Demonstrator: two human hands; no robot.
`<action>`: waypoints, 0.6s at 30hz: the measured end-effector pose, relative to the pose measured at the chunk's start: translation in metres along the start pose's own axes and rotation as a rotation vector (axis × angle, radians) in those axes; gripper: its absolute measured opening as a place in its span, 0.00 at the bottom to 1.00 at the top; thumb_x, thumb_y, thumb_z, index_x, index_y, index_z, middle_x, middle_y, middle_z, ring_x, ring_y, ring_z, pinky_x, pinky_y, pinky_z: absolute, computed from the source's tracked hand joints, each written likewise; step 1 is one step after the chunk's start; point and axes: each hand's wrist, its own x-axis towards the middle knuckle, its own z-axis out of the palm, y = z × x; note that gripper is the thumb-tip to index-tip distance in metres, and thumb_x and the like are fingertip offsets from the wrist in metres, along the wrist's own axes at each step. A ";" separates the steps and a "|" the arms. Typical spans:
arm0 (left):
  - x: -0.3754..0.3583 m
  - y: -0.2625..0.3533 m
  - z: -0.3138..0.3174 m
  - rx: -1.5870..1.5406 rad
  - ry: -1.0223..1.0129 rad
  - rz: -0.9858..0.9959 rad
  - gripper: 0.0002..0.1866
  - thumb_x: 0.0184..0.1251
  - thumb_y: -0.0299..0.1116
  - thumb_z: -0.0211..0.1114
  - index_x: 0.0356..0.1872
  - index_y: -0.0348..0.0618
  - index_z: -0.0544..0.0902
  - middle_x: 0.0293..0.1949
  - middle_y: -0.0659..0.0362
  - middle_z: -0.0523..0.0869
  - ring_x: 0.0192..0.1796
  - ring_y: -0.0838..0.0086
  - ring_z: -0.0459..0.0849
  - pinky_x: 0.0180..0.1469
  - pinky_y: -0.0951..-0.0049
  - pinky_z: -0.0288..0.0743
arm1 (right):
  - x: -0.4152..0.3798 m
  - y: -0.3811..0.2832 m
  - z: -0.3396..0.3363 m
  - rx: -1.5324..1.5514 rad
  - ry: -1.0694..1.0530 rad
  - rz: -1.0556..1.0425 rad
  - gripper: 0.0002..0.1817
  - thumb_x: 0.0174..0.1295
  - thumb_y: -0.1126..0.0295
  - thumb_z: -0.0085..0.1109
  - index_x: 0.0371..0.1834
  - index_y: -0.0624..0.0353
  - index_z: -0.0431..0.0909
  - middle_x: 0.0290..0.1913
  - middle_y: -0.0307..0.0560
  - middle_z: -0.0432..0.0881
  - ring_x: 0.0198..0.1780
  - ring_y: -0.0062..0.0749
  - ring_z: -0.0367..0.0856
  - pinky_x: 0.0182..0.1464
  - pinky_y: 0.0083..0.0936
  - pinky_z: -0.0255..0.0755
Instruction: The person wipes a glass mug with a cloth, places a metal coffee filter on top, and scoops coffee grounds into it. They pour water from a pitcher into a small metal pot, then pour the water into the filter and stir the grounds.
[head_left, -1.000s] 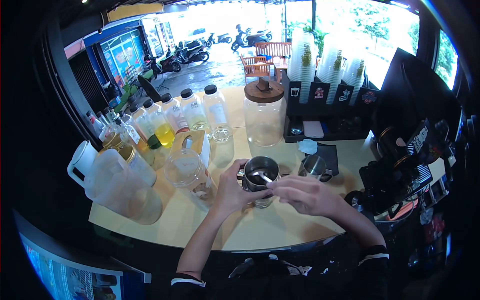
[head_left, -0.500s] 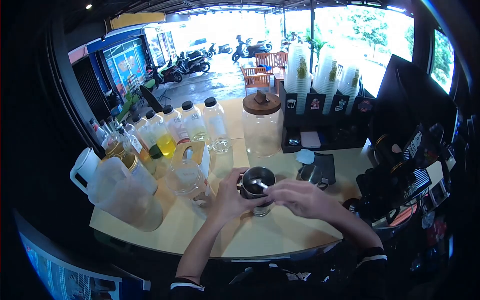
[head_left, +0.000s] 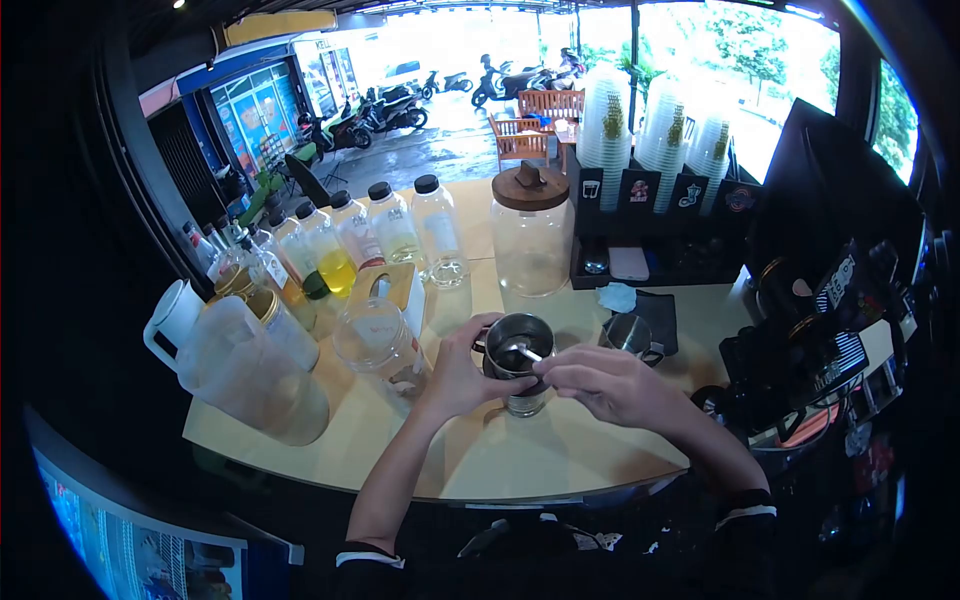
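A metal cup (head_left: 519,335) stands at the middle of the counter, with dark contents inside. My left hand (head_left: 460,372) is wrapped round its left and near side, thumb across the front. My right hand (head_left: 610,383) pinches the handle of a metal spoon (head_left: 523,350), whose bowl end is down inside the cup. A clear glass (head_left: 527,403) shows just below the metal cup, partly hidden by it and by my left thumb.
Left are a frosted pitcher (head_left: 250,370), a clear container (head_left: 375,340) and a row of bottles (head_left: 437,235). Behind stands a lidded jar (head_left: 533,245). At right are a small glass (head_left: 626,335), stacked plastic cups (head_left: 606,130) and dark equipment (head_left: 790,350).
The camera view has shifted slightly, so the counter things appear a little higher or to the right. Both hands keep their hold, and the spoon's angle in the cup differs slightly.
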 end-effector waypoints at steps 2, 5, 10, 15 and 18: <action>0.001 -0.002 -0.001 -0.015 -0.004 0.012 0.40 0.31 0.40 0.82 0.52 0.38 0.76 0.43 0.54 0.84 0.47 0.68 0.82 0.53 0.70 0.74 | -0.001 -0.001 -0.002 -0.002 -0.008 0.021 0.10 0.58 0.69 0.61 0.41 0.57 0.75 0.42 0.43 0.81 0.40 0.36 0.83 0.36 0.27 0.79; 0.004 -0.003 -0.001 -0.055 -0.021 0.028 0.40 0.31 0.39 0.81 0.52 0.39 0.76 0.43 0.55 0.84 0.46 0.70 0.82 0.53 0.72 0.73 | -0.004 0.005 -0.001 -0.078 0.032 0.018 0.11 0.58 0.68 0.61 0.42 0.56 0.75 0.43 0.43 0.81 0.40 0.36 0.83 0.34 0.25 0.79; 0.008 -0.003 -0.007 -0.074 -0.075 0.021 0.40 0.30 0.38 0.81 0.52 0.40 0.76 0.43 0.58 0.83 0.46 0.72 0.81 0.51 0.73 0.72 | -0.004 -0.003 -0.003 -0.056 0.001 0.024 0.12 0.56 0.69 0.63 0.43 0.56 0.76 0.44 0.43 0.81 0.40 0.35 0.83 0.36 0.26 0.80; 0.014 0.001 -0.012 -0.107 -0.091 0.065 0.41 0.29 0.37 0.82 0.53 0.43 0.75 0.46 0.60 0.82 0.49 0.74 0.79 0.53 0.73 0.70 | -0.003 0.000 -0.005 -0.067 0.010 0.025 0.12 0.56 0.71 0.63 0.43 0.58 0.76 0.46 0.43 0.80 0.41 0.35 0.83 0.38 0.27 0.80; 0.016 0.003 -0.014 -0.107 -0.086 0.067 0.41 0.30 0.37 0.82 0.54 0.43 0.75 0.47 0.60 0.81 0.51 0.74 0.78 0.54 0.74 0.68 | -0.003 -0.004 -0.007 -0.067 -0.016 0.009 0.11 0.56 0.72 0.62 0.42 0.58 0.77 0.48 0.43 0.80 0.41 0.35 0.83 0.39 0.27 0.80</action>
